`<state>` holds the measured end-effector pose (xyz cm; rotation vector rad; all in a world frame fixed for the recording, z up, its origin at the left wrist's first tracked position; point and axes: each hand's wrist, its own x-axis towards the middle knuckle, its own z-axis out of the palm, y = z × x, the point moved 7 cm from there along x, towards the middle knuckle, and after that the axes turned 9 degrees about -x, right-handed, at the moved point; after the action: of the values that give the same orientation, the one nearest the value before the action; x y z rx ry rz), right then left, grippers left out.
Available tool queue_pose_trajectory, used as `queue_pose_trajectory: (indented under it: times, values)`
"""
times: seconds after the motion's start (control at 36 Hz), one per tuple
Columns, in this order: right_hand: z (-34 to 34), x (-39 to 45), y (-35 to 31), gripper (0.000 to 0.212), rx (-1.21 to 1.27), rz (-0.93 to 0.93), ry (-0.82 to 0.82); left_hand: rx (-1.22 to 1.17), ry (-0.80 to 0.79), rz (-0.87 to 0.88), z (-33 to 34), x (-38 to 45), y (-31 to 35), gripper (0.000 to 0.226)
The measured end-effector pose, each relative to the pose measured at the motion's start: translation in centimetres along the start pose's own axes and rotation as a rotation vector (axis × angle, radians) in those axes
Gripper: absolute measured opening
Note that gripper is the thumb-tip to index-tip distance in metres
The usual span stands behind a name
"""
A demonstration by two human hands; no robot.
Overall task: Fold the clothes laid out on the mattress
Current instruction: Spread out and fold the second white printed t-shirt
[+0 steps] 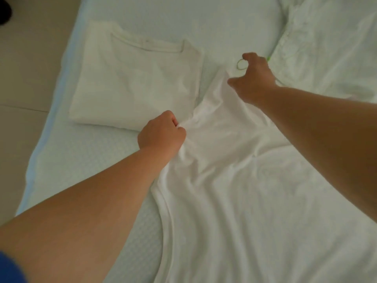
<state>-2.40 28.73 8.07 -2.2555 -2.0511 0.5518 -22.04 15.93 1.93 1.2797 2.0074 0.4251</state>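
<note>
A loose white garment (234, 180) lies spread and wrinkled across the near part of a pale mattress (85, 160). The left hand (162, 132) is clenched around a bunch of cloth at the garment's left edge. Beyond it, the right hand (254, 78) pinches the garment's far corner with curled fingers. Left of the garment and past the left hand, a folded white T-shirt (134, 82) lies flat, collar facing away. Right of the garment, beyond the right hand, is rumpled white bedding (330, 52).
</note>
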Motion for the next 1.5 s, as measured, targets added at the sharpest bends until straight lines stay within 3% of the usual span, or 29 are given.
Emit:
queue_pose_trajectory:
  times: [0.08, 0.17, 0.31, 0.36, 0.47, 0.56, 0.81, 1.0, 1.19, 1.33, 1.44, 1.5]
  values:
    - [1.7, -3.2, 0.9, 0.053, -0.074, -0.045, 0.014, 0.026, 0.008, 0.027, 0.0, -0.3, 0.1, 0.022]
    - [3.2, -7.5, 1.4, 0.043, -0.128, -0.212, 0.05, -0.01, 0.029, 0.04, 0.0, -0.9, -0.2, 0.028]
    - [8.7, -11.4, 3.8, 0.065, -0.31, -0.344, -0.367, -0.113, 0.09, -0.049, 0.0, -1.6, -1.4, 0.021]
    - [8.7, -11.6, 4.1, 0.068, -0.299, -0.336, -0.353, -0.141, 0.092, -0.095, 0.1, -1.9, -1.5, 0.017]
    - [6.1, -14.1, 4.6, 0.053, -0.108, -0.213, -0.161, -0.11, 0.12, -0.074, -0.6, -3.8, -0.4, 0.015]
    - [4.7, -18.3, 6.6, 0.044, -0.039, -0.127, -0.144, -0.022, 0.124, -0.005, -1.2, -6.5, 0.8, 0.025]
    - [0.8, -34.6, 22.4, 0.038, -0.015, 0.401, -0.366, 0.046, -0.449, 0.087, 5.4, -19.1, 4.6, 0.005]
    - [-0.3, -43.9, 35.9, 0.038, -0.028, 0.667, -0.419, 0.191, -0.647, 0.157, 13.6, -28.8, 6.4, 0.02]
    - [1.0, -49.1, 47.0, 0.043, 0.083, 0.779, -0.421, 0.292, -0.727, 0.186, 24.4, -39.8, 8.1, 0.035]
    - [2.1, -51.3, 52.5, 0.045, 0.215, 0.853, -0.432, 0.433, -0.672, 0.166, 29.8, -44.7, 8.0, 0.055]
    - [3.3, -51.4, 54.6, 0.039, 0.488, 0.97, -0.384, 0.504, -0.538, 0.143, 30.5, -45.4, 7.0, 0.066]
    - [3.6, -51.2, 55.1, 0.031, 0.726, 1.082, -0.278, 0.552, -0.477, 0.148, 30.2, -45.3, 6.6, 0.072]
